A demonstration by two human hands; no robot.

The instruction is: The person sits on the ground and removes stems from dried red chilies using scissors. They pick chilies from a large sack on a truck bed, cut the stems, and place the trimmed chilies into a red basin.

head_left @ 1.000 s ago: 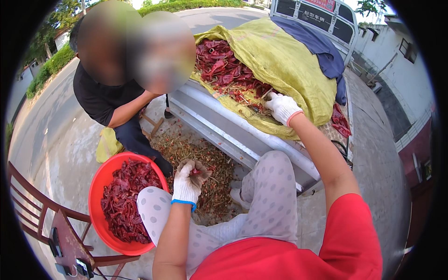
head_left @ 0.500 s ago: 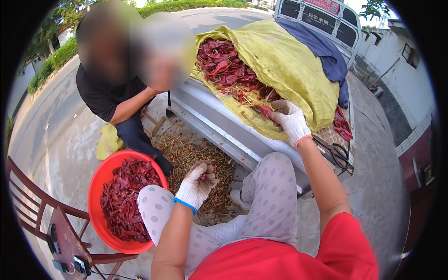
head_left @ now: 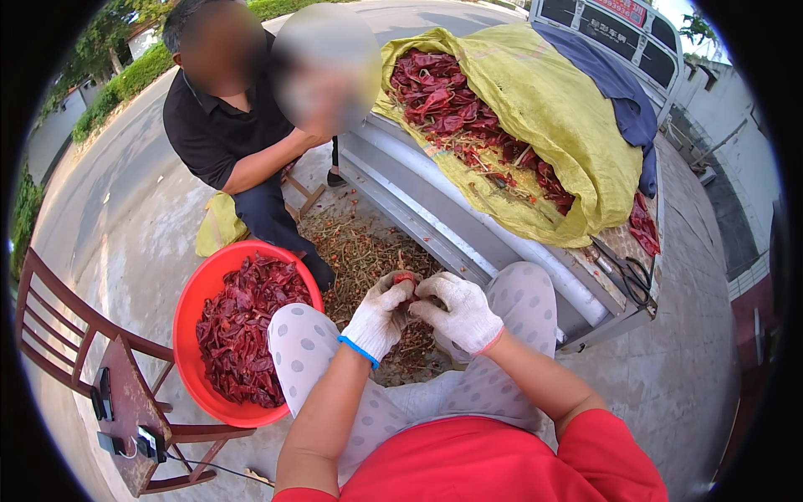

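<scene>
Both my hands wear white work gloves and meet above my lap. My left hand (head_left: 376,320) is closed around a dried red chili pepper (head_left: 404,279), mostly hidden by the fingers. My right hand (head_left: 462,311) pinches at the same pepper from the other side, its fingertips touching it. To my left stands a red plastic basin (head_left: 187,356) filled with dried red peppers (head_left: 242,330). Ahead to the right, a heap of dried peppers (head_left: 435,90) spills from a yellow woven sack (head_left: 535,100) on a truck bed. Below my hands, stems and scraps (head_left: 368,243) litter the ground.
A person in black (head_left: 242,155) sits across from me, a pale round blurred area before them. Scissors (head_left: 633,280) lie on the truck bed's near corner (head_left: 590,289). A wooden chair (head_left: 134,410) holding small dark devices stands at left. A dark blue cloth (head_left: 602,84) covers part of the sack.
My right hand has come from the truck bed with a red pepper down to my left hand, and the two now meet. The whole view has shifted slightly.
</scene>
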